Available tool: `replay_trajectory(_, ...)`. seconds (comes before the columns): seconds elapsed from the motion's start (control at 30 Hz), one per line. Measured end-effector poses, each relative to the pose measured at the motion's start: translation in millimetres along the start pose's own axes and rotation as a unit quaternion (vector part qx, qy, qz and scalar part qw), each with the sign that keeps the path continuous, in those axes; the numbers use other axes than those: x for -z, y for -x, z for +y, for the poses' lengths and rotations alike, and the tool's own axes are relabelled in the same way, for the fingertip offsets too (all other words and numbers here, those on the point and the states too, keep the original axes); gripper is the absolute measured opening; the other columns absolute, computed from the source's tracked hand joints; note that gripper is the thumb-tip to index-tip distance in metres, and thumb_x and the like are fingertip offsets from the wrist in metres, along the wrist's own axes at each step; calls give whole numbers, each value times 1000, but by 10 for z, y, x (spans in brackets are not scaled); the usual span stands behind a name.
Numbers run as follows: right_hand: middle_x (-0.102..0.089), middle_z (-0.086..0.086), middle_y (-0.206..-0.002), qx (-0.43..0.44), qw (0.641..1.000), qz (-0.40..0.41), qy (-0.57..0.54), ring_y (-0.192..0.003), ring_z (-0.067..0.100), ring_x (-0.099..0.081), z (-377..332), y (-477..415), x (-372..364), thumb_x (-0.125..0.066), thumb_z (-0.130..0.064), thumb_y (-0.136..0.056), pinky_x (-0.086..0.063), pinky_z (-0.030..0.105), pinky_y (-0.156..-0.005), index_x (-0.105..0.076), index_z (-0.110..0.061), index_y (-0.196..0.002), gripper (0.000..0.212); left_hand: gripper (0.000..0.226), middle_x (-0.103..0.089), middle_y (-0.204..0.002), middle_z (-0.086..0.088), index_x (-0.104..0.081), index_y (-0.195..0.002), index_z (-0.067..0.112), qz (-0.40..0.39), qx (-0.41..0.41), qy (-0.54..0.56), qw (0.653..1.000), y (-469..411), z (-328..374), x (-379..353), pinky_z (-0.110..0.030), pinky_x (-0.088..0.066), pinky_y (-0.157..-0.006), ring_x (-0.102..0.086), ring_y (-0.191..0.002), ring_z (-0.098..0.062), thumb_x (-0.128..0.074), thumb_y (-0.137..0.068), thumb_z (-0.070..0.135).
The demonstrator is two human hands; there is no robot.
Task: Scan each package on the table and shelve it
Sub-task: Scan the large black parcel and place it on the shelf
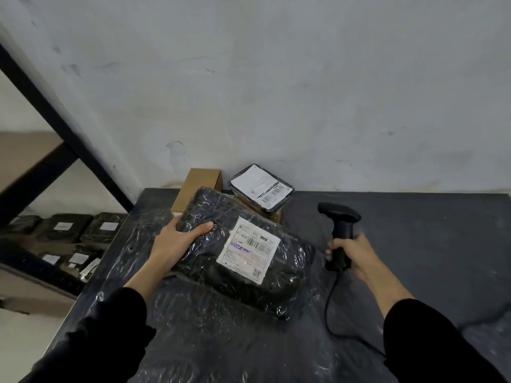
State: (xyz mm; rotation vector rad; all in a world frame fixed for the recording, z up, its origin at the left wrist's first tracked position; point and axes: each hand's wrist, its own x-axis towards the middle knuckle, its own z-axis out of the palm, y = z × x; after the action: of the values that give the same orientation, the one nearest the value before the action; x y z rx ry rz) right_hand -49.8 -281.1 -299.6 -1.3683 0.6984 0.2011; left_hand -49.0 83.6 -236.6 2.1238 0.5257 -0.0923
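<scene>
Hands closed: left (177, 239) on package (237, 252) edge, right (349, 251) round scanner (338, 233) (table (414, 244) bare beyond).

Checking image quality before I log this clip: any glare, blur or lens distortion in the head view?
Head view: dim, flat light; plastic wrap on the large black package throws speckled glare, though its label stays partly legible; wide-angle bending tilts the shelf frame; shelved parcels at left look soft.

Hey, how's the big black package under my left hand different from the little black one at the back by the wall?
The big package is far larger than the small package. The left hand grips the big one; nothing touches the small one. The big one lies on the table; the small one sits tilted atop cardboard boxes. Both are black plastic with white barcode labels.
</scene>
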Motion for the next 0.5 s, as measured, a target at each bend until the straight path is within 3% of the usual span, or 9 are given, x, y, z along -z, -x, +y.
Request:
replay_trajectory(0.07, -57, 17, -73, 14, 999, -41, -29, -50, 25, -57, -21, 219, 6, -67, 1, -81, -57, 39, -50, -41, -13, -106, 39, 98, -62, -120, -1, -50, -133, 27, 31, 10, 19, 999, 84, -54, -24, -39, -43, -91, -57, -100, -23, -72, -51, 75)
replay_trajectory(0.17, -65, 14, -67, 19, 993, -112, -38, -55, 29, -64, -34, 572, -38, -72, -33, -82, -59, 53, -67, -55, -12, -102, 33, 100, -60, -126, -3, -41, -139, 27, 76, 21, 57, 995, 240, -171, -99, -36, -41, -82, -56, -99, -24, -71, -56, 74)
replay_trajectory(0.33, -75, 16, -95, 45, 975, -218, 8, -78, 36, -72, 46, 1039, -296, -66, -4, -84, -57, 48, -72, -55, 4, -114, 33, 106, -50, -140, -6, -28, -146, 24, 70, 47, 128, 988, 485, -465, -216, -44, -40, -97, -50, -123, -32, -68, -61, 73)
replay_trajectory(0.43, -72, 22, -81, 46, 967, -247, 42, -58, 37, -69, 135, 1252, -482, -60, -4, -89, -59, 41, -53, -51, 3, -103, 19, 109, -44, -146, -8, -23, -148, 19, 55, 70, 173, 981, 581, -654, -235, -46, -34, -106, -44, -130, -32, -68, -64, 70)
replay_trajectory(0.5, -64, 16, -63, 63, 973, -220, 37, -41, 28, -59, 279, 1343, -603, -61, -7, -88, -50, 31, -41, -52, -1, -87, 11, 107, -40, -148, -9, -18, -149, 17, 45, 84, 192, 977, 617, -762, -238, -45, -31, -107, -40, -133, -32, -67, -68, 66)
